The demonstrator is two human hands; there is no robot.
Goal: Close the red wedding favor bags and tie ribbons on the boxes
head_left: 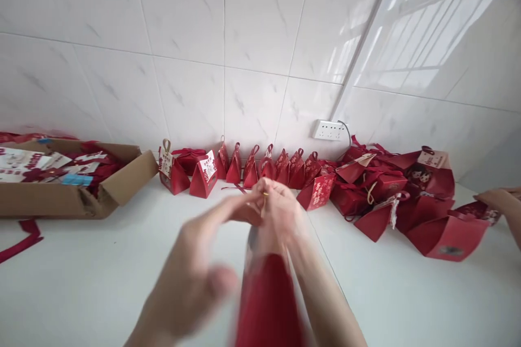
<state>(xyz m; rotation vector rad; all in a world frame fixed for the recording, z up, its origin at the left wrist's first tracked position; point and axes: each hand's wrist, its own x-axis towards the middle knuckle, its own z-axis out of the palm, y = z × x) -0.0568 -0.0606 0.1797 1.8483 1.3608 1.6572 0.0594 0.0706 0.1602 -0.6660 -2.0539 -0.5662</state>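
Directly before me stands a red gift box (268,303), tall and tapering upward, smeared by motion. My right hand (285,209) is closed at its narrow top, the fingertips pinched together there. A tiny yellow bit shows between the fingertips; I cannot make out what it is. My left hand (195,260) is blurred, its thumb held well apart and its fingers stretched toward the same top, meeting the right fingertips. The hands hide most of the box's upper end.
Small red gift boxes (250,171) with loop handles line the tiled wall. To the left, a cardboard carton (134,173) holds cards and red pieces; a dark red ribbon (24,241) lies before it. Piled red boxes (382,184) lie right, beside another person's hand (502,203). A power strip (329,130) is on the wall.
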